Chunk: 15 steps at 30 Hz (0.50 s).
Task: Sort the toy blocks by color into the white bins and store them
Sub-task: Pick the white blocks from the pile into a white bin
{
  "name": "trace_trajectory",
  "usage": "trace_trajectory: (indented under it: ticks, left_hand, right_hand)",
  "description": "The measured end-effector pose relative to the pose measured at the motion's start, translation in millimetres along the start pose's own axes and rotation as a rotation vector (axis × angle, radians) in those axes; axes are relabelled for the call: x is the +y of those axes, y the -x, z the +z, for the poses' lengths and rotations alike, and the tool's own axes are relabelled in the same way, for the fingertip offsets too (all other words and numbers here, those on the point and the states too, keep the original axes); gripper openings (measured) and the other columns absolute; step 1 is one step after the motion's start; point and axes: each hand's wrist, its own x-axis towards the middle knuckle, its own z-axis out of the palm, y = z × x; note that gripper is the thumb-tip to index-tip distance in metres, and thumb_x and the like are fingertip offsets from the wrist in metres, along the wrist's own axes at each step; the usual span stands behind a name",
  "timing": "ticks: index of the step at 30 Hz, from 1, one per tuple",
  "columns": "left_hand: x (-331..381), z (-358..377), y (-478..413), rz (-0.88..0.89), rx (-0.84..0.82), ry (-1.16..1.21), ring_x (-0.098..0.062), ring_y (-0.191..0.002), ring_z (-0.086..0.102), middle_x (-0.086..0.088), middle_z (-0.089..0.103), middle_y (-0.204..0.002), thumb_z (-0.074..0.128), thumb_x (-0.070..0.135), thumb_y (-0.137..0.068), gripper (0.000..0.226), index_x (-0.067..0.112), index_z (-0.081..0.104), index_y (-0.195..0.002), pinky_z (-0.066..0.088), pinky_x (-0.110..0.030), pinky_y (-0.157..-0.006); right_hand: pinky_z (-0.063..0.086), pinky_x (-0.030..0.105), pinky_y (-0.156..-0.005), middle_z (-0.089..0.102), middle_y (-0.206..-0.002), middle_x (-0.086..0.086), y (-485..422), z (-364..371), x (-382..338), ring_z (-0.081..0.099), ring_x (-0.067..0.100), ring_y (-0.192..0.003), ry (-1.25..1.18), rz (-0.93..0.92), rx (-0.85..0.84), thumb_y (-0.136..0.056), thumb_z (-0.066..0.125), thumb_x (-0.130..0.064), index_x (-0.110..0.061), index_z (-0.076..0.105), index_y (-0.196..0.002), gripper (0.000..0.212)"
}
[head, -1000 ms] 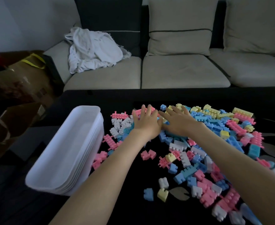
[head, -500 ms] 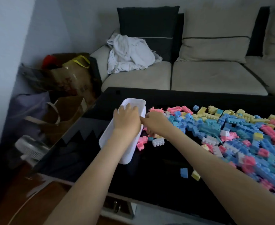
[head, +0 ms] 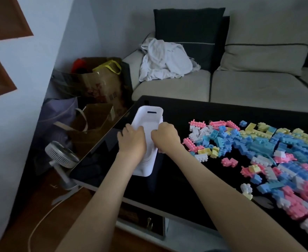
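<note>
Between my hands, at the left end of the table (head: 176,179): the white bins (head: 150,115). They are a nested stack of smooth glossy plastic, long narrow tubs with rounded corners. A slot handle is cut in the far end wall, and layered rims show at the near end.

Left hand (head: 132,140) grips the left long rim, fingers curled over the edge into the top bin; thumb hidden. Right hand (head: 165,136) grips the right long rim the same way, knuckles up and fingers hooked inward. The hands face each other across the stack, close but not touching. I can't tell if the stack sits flat on the table or is raised a bit.

Table top is black, glossy and reflective.

Right of my right hand: toy blocks (head: 269,151). They are studded pastel plastic bricks in pink, blue, yellow and white, mixed in one loose heap out to the frame edge. The nearest ones lie near my right wrist, apart from the bins.

Beyond both hands: sofa (head: 258,86) with matte beige fabric and squared cushions. A crumpled white cloth (head: 165,60) lies on its seat.

Left of my left hand, down off the table: brown paper bags (head: 98,84) and a small white fan (head: 62,154) with a round grille on the wooden floor.
</note>
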Motion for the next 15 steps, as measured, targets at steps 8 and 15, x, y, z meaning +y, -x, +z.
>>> trace_trajectory:
  ticks: [8, 15]
  left_hand:
    - [24.0, -40.9, 25.8, 0.065, 0.161, 0.229, -0.034, -0.127, 0.034, -0.018, 0.022, -0.147, 0.044, 0.019, -0.095, 0.040, 0.011, 0.039, -0.134, 0.035, -0.038, -0.099]
    - [51.6, -66.1, 44.8, 0.143, 0.086, 0.365, -0.029, -0.113, 0.049, -0.014, 0.046, -0.129, 0.037, 0.001, -0.095, 0.050, 0.011, 0.030, -0.143, 0.033, -0.027, -0.077]
  right_hand:
    - [0.022, 0.011, -0.024, 0.043, -0.058, 0.004, 6.6, -40.4, -3.2, 0.041, 0.014, -0.044, -0.105, -0.076, 0.165, -0.090, 0.040, -0.003, -0.008, 0.036, -0.061, 0.030]
    - [0.034, 0.019, -0.037, 0.045, -0.058, 0.008, 13.0, -91.3, 30.2, 0.041, 0.018, -0.042, -0.120, -0.030, 0.209, -0.087, 0.040, -0.007, -0.005, 0.044, -0.068, 0.019]
